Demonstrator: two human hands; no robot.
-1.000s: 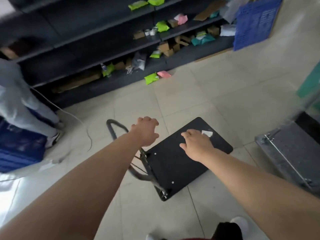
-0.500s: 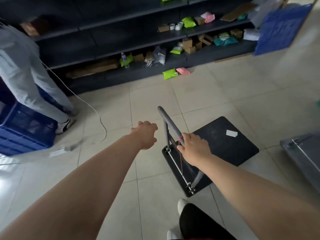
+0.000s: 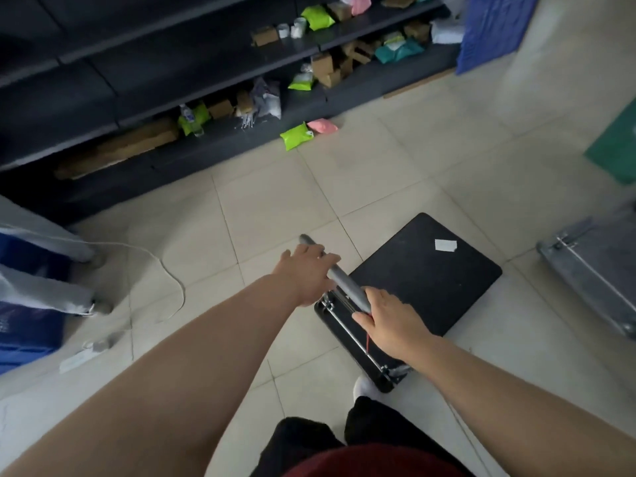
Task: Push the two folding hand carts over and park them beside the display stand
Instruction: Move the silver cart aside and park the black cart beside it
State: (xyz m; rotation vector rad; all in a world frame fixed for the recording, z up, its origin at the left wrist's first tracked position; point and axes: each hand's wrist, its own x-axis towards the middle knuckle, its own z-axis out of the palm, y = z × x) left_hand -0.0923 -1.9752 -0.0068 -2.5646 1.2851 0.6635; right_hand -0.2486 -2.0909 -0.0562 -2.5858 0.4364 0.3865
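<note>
Both hands now grip the raised grey tubular handle [image 3: 346, 287] of the black flat-decked folding hand cart [image 3: 425, 275]; the left hand [image 3: 304, 277], free a moment ago, has joined the right hand [image 3: 392, 321], fingers curled round; the cart stands on pale tiles, well short of the dark display stand [image 3: 144, 98], probably ready to push.

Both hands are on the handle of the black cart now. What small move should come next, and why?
Probably a gentle push forward on the grey handle, toward the dark shelving. The left hand and right hand both grip it, the handle stands raised over the black cart, and the tiled floor ahead looks open apart from two packets by the shelf.
</note>
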